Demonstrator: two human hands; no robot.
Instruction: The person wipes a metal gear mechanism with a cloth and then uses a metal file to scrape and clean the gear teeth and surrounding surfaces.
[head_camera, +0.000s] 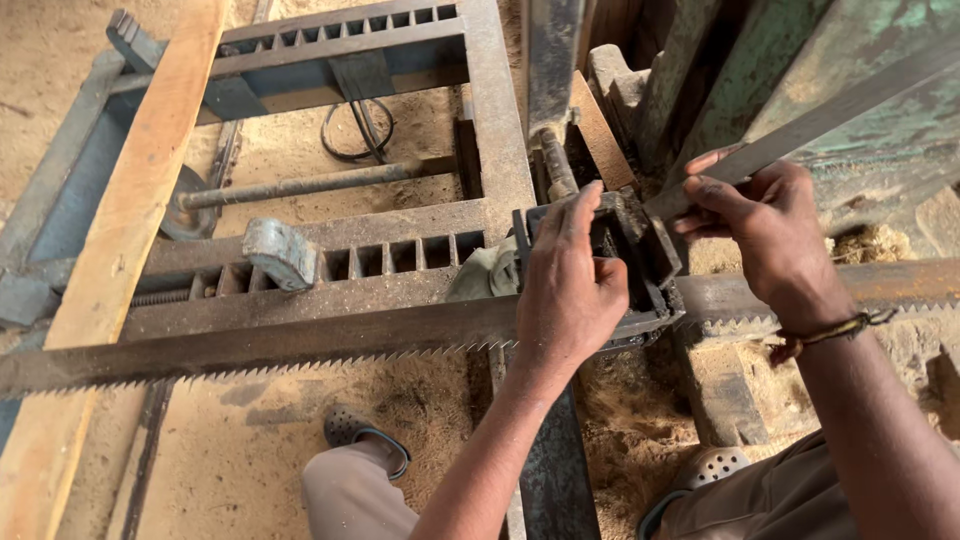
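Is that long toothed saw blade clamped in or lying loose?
In: the saw blade runs through the metal clamp block under the left hand.

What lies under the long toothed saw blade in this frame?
Under the saw blade lie sawdust-covered ground and the person's clogs. The left hand covers the blade's stretch at the metal clamp.

Our left hand (565, 290) hides where the saw blade (250, 350) passes through the clamp block (640, 250); the flat file (800, 130) runs off frame.
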